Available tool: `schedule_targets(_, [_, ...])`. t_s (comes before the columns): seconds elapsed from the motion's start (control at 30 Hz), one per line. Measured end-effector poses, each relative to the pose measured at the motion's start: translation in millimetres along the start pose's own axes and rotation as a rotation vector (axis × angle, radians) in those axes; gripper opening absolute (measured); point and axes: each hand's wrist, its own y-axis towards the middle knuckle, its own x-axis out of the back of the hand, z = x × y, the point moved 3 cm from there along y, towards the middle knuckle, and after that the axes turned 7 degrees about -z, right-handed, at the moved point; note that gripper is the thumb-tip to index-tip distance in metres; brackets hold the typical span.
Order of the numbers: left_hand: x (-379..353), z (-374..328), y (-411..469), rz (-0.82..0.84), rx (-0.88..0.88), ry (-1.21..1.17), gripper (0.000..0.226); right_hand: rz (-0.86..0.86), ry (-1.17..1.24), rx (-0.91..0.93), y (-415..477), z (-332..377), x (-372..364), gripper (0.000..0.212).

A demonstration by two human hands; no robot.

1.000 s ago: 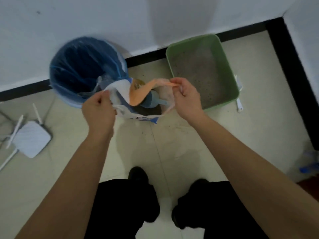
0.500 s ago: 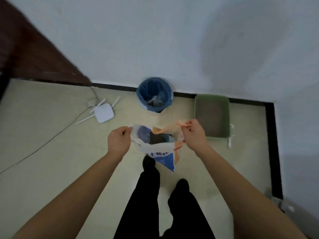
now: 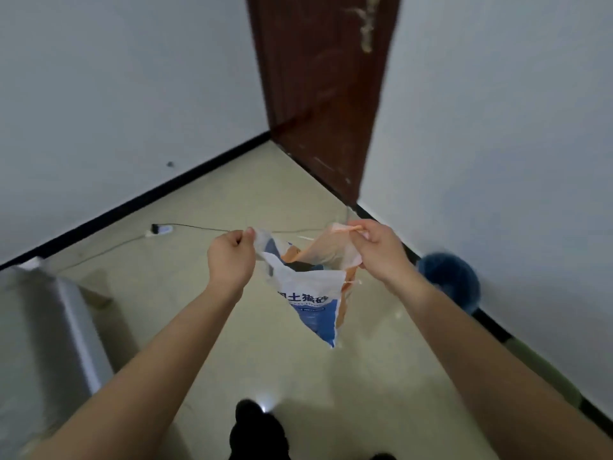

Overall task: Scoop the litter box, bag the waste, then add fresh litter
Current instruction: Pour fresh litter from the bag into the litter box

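Grip closed on both sides: the white edge of the litter bag (image 3: pixel 311 293) is pinched by the left hand (image 3: pixel 230 260) between thumb and curled forefinger, and the orange edge by the right hand (image 3: pixel 378 249). The two edges are pulled apart, so the mouth is held open and facing up, probably so the contents can be checked or a pour made ready. The bag is carried in the air between the hands, well above the floor (image 3: pixel 232 343), and hangs limp to a point, so little is judged to be left inside. A blue bin (image 3: pixel 454 283) is seen by the right wall. The litter box cannot be made out for certain. A door (image 3: pixel 325 94) and a power strip (image 3: pixel 159 230) are noted beyond.
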Motion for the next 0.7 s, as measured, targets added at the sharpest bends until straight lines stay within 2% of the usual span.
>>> schedule_targets(0.13, [103.1,-3.9,82.5,-0.12,-0.034,-0.088,0.046,-0.035,0.049,0.072,39.5,102.2,-90.8,0.02])
schedule_targets(0.4, [261.2,10.7,239.6,-0.28,-0.028,-0.107,0.05,0.118,0.015,0.313,94.8,255.9,-286.4,0.023])
schedule_targets(0.53, [317.2,39.6,313.4,-0.381,0.025,-0.089,0.051,0.205,-0.026,0.391,127.5,307.9,-383.7,0.023])
schedule_targets(0.7, [361.1,97.4,418.5,-0.443,0.131,-0.026,0.05,0.384,-0.07,0.414,186.1,333.7,-522.0,0.023])
